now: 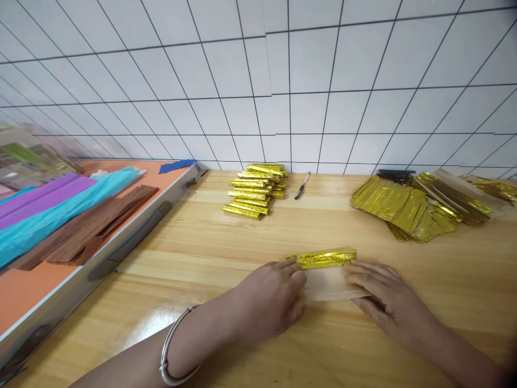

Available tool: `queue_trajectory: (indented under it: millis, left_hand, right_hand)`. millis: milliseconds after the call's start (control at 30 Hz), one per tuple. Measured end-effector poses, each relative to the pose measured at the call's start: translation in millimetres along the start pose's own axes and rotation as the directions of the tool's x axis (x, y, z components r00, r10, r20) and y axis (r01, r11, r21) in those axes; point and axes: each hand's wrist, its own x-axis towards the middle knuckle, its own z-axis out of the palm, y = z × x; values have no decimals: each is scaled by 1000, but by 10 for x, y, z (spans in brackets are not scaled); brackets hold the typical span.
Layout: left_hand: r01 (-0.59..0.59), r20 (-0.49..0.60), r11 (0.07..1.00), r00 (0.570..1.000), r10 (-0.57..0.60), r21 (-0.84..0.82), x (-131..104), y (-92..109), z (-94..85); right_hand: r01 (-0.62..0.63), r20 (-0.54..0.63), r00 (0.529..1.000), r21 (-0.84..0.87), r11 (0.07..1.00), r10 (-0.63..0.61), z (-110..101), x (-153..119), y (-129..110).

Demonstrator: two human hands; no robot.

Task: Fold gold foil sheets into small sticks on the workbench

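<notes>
Apparently part-done: gold roll (328, 259) on table (173, 269), translucent sheet (329, 286) unrolled on its near side; left hand (269, 299), fingers bent over left end, grip unclear; right hand (385, 296) pinches sheet; stacked rolls (250, 193) look finished, gold sheets (404, 207) at right seem not done

No words, labels, brands, numbers or signs can be read anywhere in view; any print on the pen (302, 186) is too small to make out.
</notes>
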Motion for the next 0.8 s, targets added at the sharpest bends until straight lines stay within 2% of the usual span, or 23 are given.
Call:
queue_trajectory:
  millis: [167,300,400,533,800]
  left_hand:
    - [19,-73,1000,997,-20,-7,72,-66,136]
    - [97,-104,995,990,-97,-8,88,-95,199]
    - [92,-100,996,991,-92,-7,92,-94,208]
    - [58,-88,998,994,-58,-3,88,-98,227]
    - [198,-137,980,972,-193,27,128,-148,324]
  right_hand:
    - [-84,-31,995,174,981,91,-1,8,76]
    - [-211,-38,971,333,919,236,4,29,83]
    - [-259,-10,958,399,880,286,22,25,102]
    - [-249,-18,960,402,881,279,81,13,134]
    - [-262,-153,935,309,914,320,128,118,74]
